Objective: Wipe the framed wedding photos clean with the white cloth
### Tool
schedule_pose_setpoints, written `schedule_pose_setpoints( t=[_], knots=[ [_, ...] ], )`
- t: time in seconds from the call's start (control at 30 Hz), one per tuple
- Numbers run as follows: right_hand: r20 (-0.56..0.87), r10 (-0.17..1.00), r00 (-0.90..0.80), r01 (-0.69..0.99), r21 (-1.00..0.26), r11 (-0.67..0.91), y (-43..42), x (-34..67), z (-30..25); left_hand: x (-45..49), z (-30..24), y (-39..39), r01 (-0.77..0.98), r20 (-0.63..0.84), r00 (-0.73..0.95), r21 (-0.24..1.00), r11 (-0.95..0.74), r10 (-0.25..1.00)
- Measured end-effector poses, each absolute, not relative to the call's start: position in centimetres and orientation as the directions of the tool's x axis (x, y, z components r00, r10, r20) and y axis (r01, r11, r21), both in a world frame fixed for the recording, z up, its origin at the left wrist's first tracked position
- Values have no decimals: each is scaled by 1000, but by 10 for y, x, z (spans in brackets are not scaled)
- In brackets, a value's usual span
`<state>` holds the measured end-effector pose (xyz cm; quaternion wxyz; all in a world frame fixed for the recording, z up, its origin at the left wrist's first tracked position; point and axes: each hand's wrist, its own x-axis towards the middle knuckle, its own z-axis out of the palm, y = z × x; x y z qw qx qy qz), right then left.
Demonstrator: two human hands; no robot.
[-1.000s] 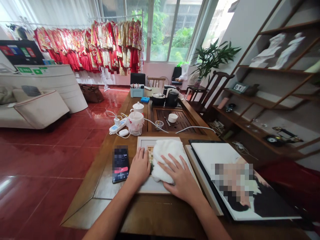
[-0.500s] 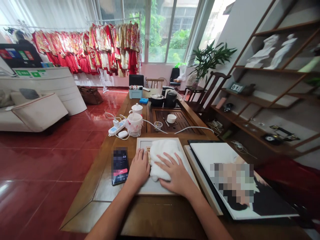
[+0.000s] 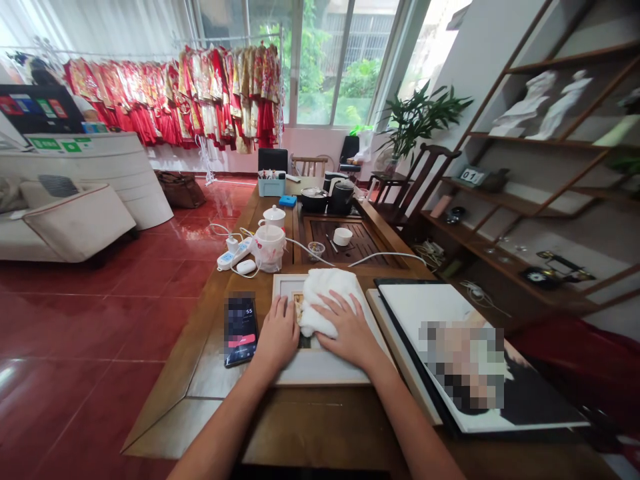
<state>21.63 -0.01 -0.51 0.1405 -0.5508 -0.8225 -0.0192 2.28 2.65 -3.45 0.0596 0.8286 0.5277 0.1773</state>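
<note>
A light-wood picture frame (image 3: 320,368) lies flat on the table in front of me. A folded white towel (image 3: 320,283) covers most of its right and upper part. My right hand (image 3: 347,330) rests on the towel, palm down with fingers spread. At the frame's left side lies my left hand (image 3: 280,333), fingers stretched flat and holding nothing. Between the hands a small strip of the framed picture shows, with a tan patterned part. The rest of the picture is hidden under the towel and hands.
On the wooden table (image 3: 210,400), a phone (image 3: 241,330) lies left of the frame. Stacked pictures (image 3: 425,300) lie to the right. Beyond are a wrapped cup (image 3: 270,250), a power strip (image 3: 235,255), a cable, a small white bowl (image 3: 343,237) and a tea tray (image 3: 367,247).
The towel has slid up and slightly right under my right hand, uncovering more of the frame's lower part. My left hand has barely moved.
</note>
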Motion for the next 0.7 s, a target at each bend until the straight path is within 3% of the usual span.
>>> schedule_pose_setpoints(
  t=[0.4,0.7],
  knots=[
    [202,878,-434,871,-156,466,-46,217,-3,24,-33,25,853,241,362,303,-424,900],
    [268,875,-404,797,-366,480,-5,231,29,24,-30,25,866,182,367,291,-406,912]
  ],
)
